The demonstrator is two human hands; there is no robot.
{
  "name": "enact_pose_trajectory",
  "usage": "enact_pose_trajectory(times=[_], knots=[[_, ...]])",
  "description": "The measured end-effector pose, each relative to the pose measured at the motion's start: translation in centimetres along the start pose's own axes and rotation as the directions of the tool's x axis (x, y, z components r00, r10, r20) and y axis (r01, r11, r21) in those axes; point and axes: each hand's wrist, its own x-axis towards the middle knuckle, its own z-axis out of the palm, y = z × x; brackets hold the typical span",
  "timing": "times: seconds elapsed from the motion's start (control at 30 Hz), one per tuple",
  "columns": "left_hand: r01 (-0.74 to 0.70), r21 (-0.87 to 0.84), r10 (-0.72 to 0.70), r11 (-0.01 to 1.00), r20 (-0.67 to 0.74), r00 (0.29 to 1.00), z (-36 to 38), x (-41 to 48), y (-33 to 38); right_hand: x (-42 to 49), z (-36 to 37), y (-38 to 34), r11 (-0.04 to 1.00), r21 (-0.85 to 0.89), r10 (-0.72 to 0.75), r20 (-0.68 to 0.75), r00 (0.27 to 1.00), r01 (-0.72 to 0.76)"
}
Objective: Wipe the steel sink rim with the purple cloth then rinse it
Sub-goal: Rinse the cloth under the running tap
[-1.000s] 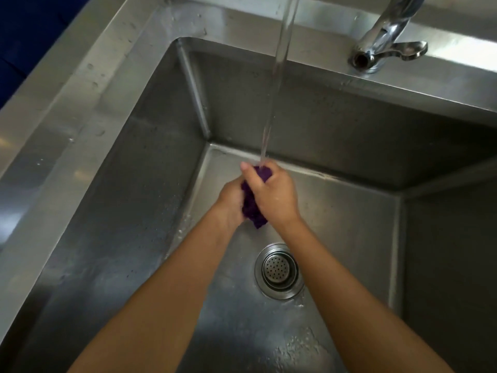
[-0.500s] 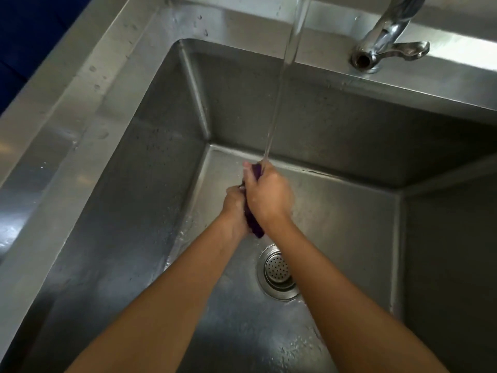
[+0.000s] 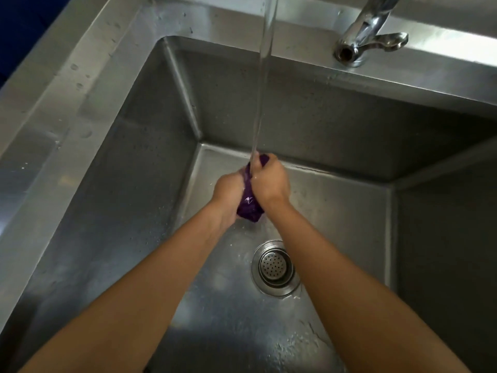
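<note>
The purple cloth (image 3: 250, 208) is bunched into a wad over the middle of the steel basin. My left hand (image 3: 228, 192) and my right hand (image 3: 270, 181) both squeeze it, pressed together around it. A stream of water (image 3: 265, 76) falls from above onto the top of the cloth and my right thumb. Most of the cloth is hidden between my palms; a dark lump hangs out below them. The steel sink rim (image 3: 80, 76) runs along the left and back, wet with droplets.
The round drain strainer (image 3: 274, 266) sits in the basin floor below my hands. A chrome tap base with lever (image 3: 368, 41) stands on the back rim at the right. A dark blue surface (image 3: 24, 25) lies beyond the left rim.
My hands have kept kneading the cloth under the stream; more of the cloth hangs out below my palms than half a second ago, and the drain shows fully again.
</note>
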Motion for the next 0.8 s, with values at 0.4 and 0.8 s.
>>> enact_pose_trajectory(times=[0.4, 0.8], knots=[[-0.142, -0.191, 0.145, 0.971, 0.003, 0.989, -2.4, 0.1, -0.5, 0.3, -2.9, 2.9, 0.816, 0.548, 0.002, 0.320, 0.947, -0.187], [-0.068, -0.179, 0.069, 0.982, 0.002, 0.998, -0.4, -0.9, -2.2, -4.0, -0.7, 0.6, 0.877, -0.173, -0.435, 0.109, 0.894, 0.448]])
